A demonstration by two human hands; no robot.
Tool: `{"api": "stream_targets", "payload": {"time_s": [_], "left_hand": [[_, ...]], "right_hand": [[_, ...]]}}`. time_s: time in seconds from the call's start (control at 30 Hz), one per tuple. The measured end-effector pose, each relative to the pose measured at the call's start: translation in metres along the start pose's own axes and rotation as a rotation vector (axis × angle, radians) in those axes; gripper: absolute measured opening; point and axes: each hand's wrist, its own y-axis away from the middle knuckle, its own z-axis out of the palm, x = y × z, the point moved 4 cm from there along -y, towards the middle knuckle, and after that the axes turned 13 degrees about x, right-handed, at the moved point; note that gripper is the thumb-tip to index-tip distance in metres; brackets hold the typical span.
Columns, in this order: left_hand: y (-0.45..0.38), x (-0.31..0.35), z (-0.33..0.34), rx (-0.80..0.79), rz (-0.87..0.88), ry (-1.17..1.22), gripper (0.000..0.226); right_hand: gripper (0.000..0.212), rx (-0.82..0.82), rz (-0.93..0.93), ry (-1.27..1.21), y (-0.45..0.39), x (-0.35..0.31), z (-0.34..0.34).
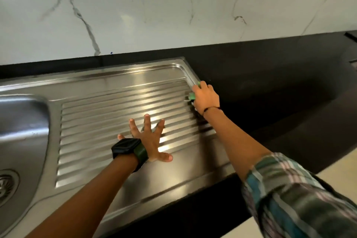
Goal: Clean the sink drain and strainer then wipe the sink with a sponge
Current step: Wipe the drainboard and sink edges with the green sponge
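Observation:
A steel sink unit fills the view: its basin (pixel 25 121) is at the left, with the round drain strainer (pixel 7 183) at the bottom left edge. The ribbed drainboard (pixel 116 106) stretches to the right. My right hand (pixel 205 97) is closed on a green sponge (pixel 192 95) at the drainboard's far right edge; the sponge is mostly hidden under the fingers. My left hand (pixel 149 137) rests flat on the ribs with fingers spread, holding nothing, a dark watch on the wrist.
A black countertop (pixel 270 83) lies to the right of the sink and runs along the back. A white marble-patterned wall (pixel 173 6) rises behind it. The counter's front edge drops off at the lower right.

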Motion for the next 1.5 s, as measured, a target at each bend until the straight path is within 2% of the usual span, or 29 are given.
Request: {"api": "stream_targets", "payload": {"time_s": [0.17,0.4,0.47,0.6,0.9,1.07,1.27,1.43,1.5], "left_hand": [[0.004,0.001,-0.004,-0.009,-0.013,0.001,0.113],[0.007,0.005,-0.006,-0.009,-0.005,-0.015,0.114],[0.005,0.007,-0.007,-0.016,-0.010,-0.020,0.114],[0.003,0.010,-0.008,-0.052,-0.023,-0.025,0.116],[0.002,0.012,-0.009,-0.112,-0.062,-0.002,0.117],[-0.005,0.006,-0.003,-0.100,-0.076,0.037,0.120],[-0.010,-0.002,0.004,-0.019,-0.082,0.008,0.120],[-0.007,-0.003,0.002,0.024,-0.072,0.020,0.114],[-0.005,-0.002,-0.002,0.025,-0.066,0.005,0.114]], "right_hand": [[0.031,-0.023,0.028,-0.016,-0.023,-0.012,-0.001],[0.029,-0.044,0.108,0.068,0.093,0.020,-0.027],[0.027,-0.030,0.126,0.038,0.102,0.024,-0.027],[0.027,0.005,0.042,0.051,0.059,0.016,-0.013],[0.039,0.019,-0.150,-0.062,-0.121,-0.021,0.043],[0.034,0.007,-0.231,-0.125,-0.160,-0.033,0.050],[0.032,-0.082,-0.355,-0.254,-0.110,-0.030,0.034],[0.035,0.008,-0.171,-0.131,-0.019,0.007,0.009],[0.036,0.050,-0.146,-0.160,0.027,0.006,-0.006]]}}
